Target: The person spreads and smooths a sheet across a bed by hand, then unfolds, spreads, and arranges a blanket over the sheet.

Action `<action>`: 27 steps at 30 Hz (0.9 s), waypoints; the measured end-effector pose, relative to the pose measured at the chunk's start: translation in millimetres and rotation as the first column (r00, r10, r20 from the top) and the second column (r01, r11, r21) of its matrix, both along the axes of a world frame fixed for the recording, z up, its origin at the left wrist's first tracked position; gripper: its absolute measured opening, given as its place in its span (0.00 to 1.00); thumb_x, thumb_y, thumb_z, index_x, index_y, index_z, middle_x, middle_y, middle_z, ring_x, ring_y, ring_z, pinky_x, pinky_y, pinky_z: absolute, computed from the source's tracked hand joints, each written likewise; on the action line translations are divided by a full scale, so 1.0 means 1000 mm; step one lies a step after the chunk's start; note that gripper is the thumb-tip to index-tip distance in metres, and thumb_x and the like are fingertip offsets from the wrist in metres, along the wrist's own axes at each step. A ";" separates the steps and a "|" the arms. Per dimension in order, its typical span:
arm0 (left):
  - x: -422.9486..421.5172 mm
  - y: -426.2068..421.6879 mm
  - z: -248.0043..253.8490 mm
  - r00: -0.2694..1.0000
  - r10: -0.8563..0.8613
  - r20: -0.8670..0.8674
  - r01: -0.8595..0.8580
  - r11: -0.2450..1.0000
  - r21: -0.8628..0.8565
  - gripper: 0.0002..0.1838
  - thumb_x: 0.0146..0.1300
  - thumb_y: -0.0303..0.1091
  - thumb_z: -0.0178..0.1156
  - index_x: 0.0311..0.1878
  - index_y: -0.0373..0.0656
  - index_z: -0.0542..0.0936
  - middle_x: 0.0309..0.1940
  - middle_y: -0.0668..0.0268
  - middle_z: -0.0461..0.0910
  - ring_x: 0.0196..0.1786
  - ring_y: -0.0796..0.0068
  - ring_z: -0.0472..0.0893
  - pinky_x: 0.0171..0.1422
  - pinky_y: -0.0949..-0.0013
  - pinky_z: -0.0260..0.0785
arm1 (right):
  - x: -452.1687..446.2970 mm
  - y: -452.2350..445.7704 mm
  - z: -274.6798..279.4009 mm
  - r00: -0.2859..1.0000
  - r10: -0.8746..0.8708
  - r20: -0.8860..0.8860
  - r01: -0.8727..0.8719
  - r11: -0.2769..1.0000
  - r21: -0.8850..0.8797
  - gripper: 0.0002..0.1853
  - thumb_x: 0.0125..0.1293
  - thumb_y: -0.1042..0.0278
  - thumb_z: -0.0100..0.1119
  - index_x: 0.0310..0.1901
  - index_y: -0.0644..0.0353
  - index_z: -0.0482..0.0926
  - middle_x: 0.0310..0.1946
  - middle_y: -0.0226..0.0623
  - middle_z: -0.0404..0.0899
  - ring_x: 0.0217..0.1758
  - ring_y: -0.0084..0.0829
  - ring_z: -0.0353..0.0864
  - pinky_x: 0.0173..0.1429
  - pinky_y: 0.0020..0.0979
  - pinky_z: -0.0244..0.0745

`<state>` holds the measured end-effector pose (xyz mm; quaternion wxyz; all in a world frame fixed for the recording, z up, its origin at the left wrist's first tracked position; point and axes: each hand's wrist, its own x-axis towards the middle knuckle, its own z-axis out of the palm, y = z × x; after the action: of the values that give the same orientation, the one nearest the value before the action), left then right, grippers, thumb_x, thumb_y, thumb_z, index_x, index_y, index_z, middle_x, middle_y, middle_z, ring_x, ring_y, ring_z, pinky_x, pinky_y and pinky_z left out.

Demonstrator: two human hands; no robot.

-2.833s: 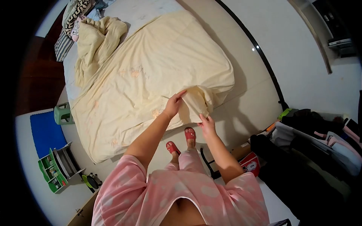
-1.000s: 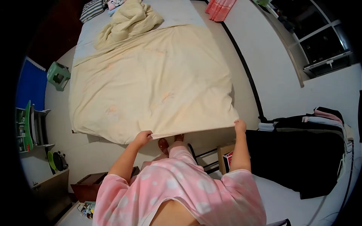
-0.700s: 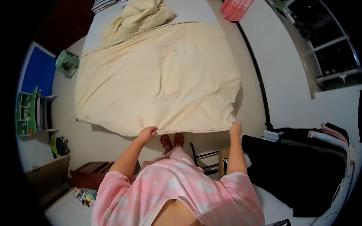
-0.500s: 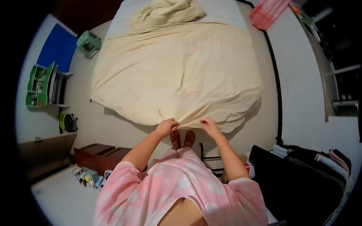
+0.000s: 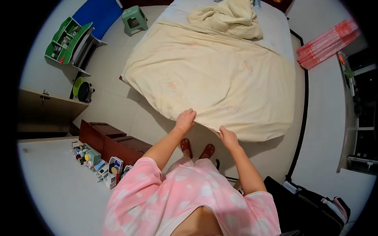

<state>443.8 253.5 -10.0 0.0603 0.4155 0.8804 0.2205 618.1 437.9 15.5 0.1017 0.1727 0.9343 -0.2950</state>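
Note:
A cream quilt cover (image 5: 204,74) with faint orange patterns lies spread over the lower part of the bed. My left hand (image 5: 186,119) is closed on its near edge. A short way to the right, my right hand (image 5: 228,137) pinches the same edge, and the strip between my hands is pulled into a narrow line. At the far end, a bunched cream cloth (image 5: 228,19) rests on the pale blue bed sheet (image 5: 275,33).
A green stool (image 5: 134,19) stands left of the bed, near a green shelf (image 5: 65,41). Dark red drawers (image 5: 122,145) and small bottles (image 5: 87,156) are at the lower left. Black clothing (image 5: 303,208) lies at the lower right. A pink curtain (image 5: 327,43) hangs at the right.
The view has turned, so the bed appears farther right. My right hand let go of the edge's right part, came toward my left hand and now grips the edge near it.

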 end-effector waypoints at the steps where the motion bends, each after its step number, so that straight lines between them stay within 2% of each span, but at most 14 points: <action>1: -0.012 -0.011 -0.004 0.998 0.045 -0.048 -0.046 0.999 -0.024 0.09 0.43 0.25 0.60 0.30 0.45 0.72 0.32 0.62 0.72 0.38 0.59 0.74 0.39 0.58 0.69 | 0.000 0.000 0.001 1.000 0.018 -0.008 -0.017 1.000 0.022 0.06 0.61 0.69 0.51 0.37 0.58 0.67 0.28 0.53 0.76 0.36 0.55 0.75 0.38 0.50 0.67; 5: -0.079 -0.076 -0.026 0.904 0.381 -0.193 -0.403 0.911 -0.087 0.03 0.47 0.28 0.56 0.27 0.47 0.77 0.30 0.63 0.74 0.39 0.59 0.74 0.42 0.58 0.69 | 0.010 0.018 0.009 0.997 -0.069 -0.022 0.070 0.997 0.042 0.07 0.61 0.69 0.52 0.39 0.58 0.69 0.30 0.52 0.77 0.36 0.54 0.75 0.38 0.48 0.68; 7: -0.103 -0.111 -0.027 0.856 0.489 -0.166 -0.504 0.862 -0.062 0.04 0.51 0.30 0.55 0.31 0.48 0.78 0.30 0.63 0.74 0.40 0.59 0.74 0.43 0.58 0.69 | 0.020 0.025 0.013 0.990 -0.137 -0.021 0.137 0.991 0.007 0.08 0.61 0.67 0.53 0.40 0.57 0.71 0.30 0.51 0.77 0.37 0.52 0.76 0.39 0.47 0.69; 10: -0.112 -0.133 -0.037 0.763 0.646 -0.025 -0.646 0.763 0.027 0.06 0.57 0.31 0.53 0.35 0.46 0.78 0.31 0.61 0.77 0.40 0.58 0.76 0.45 0.59 0.70 | 0.021 0.025 0.021 0.968 -0.239 -0.071 0.226 0.961 -0.159 0.09 0.61 0.62 0.56 0.34 0.60 0.75 0.26 0.48 0.76 0.32 0.46 0.76 0.37 0.39 0.69; 13: -0.091 -0.121 -0.056 0.823 0.470 0.319 -0.471 0.879 -0.079 0.08 0.62 0.33 0.50 0.39 0.42 0.77 0.31 0.60 0.80 0.38 0.62 0.80 0.45 0.64 0.72 | 0.012 0.023 0.029 0.964 -0.262 -0.036 0.248 0.942 -0.224 0.13 0.61 0.60 0.57 0.29 0.63 0.74 0.20 0.42 0.72 0.25 0.37 0.71 0.34 0.33 0.67; 15: -0.059 -0.095 -0.070 0.640 0.216 0.737 -0.255 0.965 -0.061 0.11 0.64 0.35 0.50 0.39 0.38 0.77 0.32 0.60 0.82 0.35 0.70 0.82 0.43 0.69 0.72 | 0.005 0.020 0.030 0.955 -0.298 -0.002 0.284 0.913 -0.292 0.15 0.62 0.59 0.57 0.27 0.64 0.73 0.18 0.36 0.68 0.23 0.29 0.66 0.32 0.29 0.65; 17: -0.016 -0.067 -0.079 0.391 -0.024 0.920 -0.086 0.994 0.063 0.12 0.66 0.34 0.49 0.40 0.37 0.78 0.32 0.63 0.82 0.34 0.75 0.81 0.43 0.71 0.73 | -0.002 0.015 0.032 0.938 -0.346 0.031 0.331 0.864 -0.379 0.16 0.63 0.59 0.56 0.25 0.64 0.72 0.17 0.31 0.63 0.23 0.22 0.62 0.30 0.26 0.61; 18: 0.004 -0.053 -0.073 0.408 -0.054 0.912 -0.004 0.998 0.061 0.11 0.66 0.31 0.49 0.43 0.37 0.79 0.33 0.63 0.82 0.36 0.75 0.80 0.44 0.71 0.73 | -0.005 0.012 0.033 0.938 -0.345 -0.016 0.312 0.866 -0.390 0.16 0.63 0.59 0.56 0.24 0.64 0.72 0.18 0.29 0.64 0.24 0.21 0.62 0.30 0.26 0.61; 19: 0.021 -0.043 -0.091 0.319 -0.123 0.940 0.015 0.992 0.124 0.16 0.65 0.31 0.52 0.55 0.36 0.72 0.35 0.62 0.81 0.38 0.73 0.79 0.46 0.70 0.72 | -0.007 0.008 0.035 0.937 -0.343 -0.062 0.292 0.869 -0.398 0.16 0.63 0.60 0.56 0.24 0.64 0.72 0.19 0.28 0.64 0.24 0.21 0.62 0.30 0.25 0.61; 21: 0.040 -0.026 -0.098 0.291 -0.105 0.951 -0.081 0.988 0.134 0.30 0.63 0.31 0.55 0.66 0.38 0.57 0.45 0.56 0.77 0.41 0.69 0.78 0.48 0.69 0.71 | -0.009 0.007 0.041 0.943 -0.315 -0.103 0.253 0.884 -0.393 0.16 0.62 0.60 0.57 0.24 0.65 0.72 0.21 0.29 0.66 0.26 0.22 0.63 0.32 0.25 0.61; 23: 0.033 -0.009 -0.108 0.490 0.083 0.868 -0.335 0.937 0.100 0.36 0.61 0.31 0.55 0.69 0.39 0.50 0.56 0.51 0.69 0.54 0.60 0.72 0.57 0.65 0.66 | -0.008 0.010 0.051 0.960 -0.266 -0.089 0.217 0.905 -0.366 0.17 0.62 0.59 0.58 0.26 0.67 0.73 0.25 0.34 0.71 0.28 0.24 0.65 0.35 0.26 0.63; 24: 0.026 -0.001 -0.111 0.558 0.197 0.806 -0.455 0.885 0.099 0.39 0.59 0.31 0.55 0.70 0.39 0.46 0.61 0.48 0.65 0.61 0.56 0.68 0.62 0.62 0.63 | -0.007 0.012 0.050 0.956 -0.260 -0.137 0.198 0.914 -0.355 0.16 0.62 0.60 0.57 0.26 0.66 0.73 0.22 0.31 0.68 0.27 0.23 0.64 0.33 0.25 0.62; 25: 0.011 -0.002 -0.102 0.550 0.210 0.809 -0.504 0.855 0.121 0.39 0.58 0.33 0.58 0.69 0.40 0.49 0.67 0.48 0.54 0.66 0.49 0.59 0.66 0.59 0.57 | -0.007 0.012 0.054 0.951 -0.295 -0.087 0.244 0.895 -0.373 0.15 0.62 0.60 0.57 0.26 0.65 0.73 0.21 0.29 0.67 0.27 0.22 0.64 0.32 0.25 0.62; 27: -0.010 0.002 -0.087 0.686 0.240 0.687 -0.473 0.864 0.171 0.42 0.56 0.34 0.61 0.69 0.40 0.49 0.66 0.50 0.55 0.66 0.49 0.59 0.66 0.58 0.58 | -0.004 0.012 0.061 0.932 -0.363 0.015 0.337 0.849 -0.407 0.14 0.62 0.60 0.57 0.26 0.63 0.74 0.19 0.25 0.64 0.26 0.20 0.63 0.31 0.24 0.60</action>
<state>434.1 255.5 -97.5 0.2424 0.1357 0.8184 0.5030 614.0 449.4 76.0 0.0506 0.3060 0.8087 -0.4998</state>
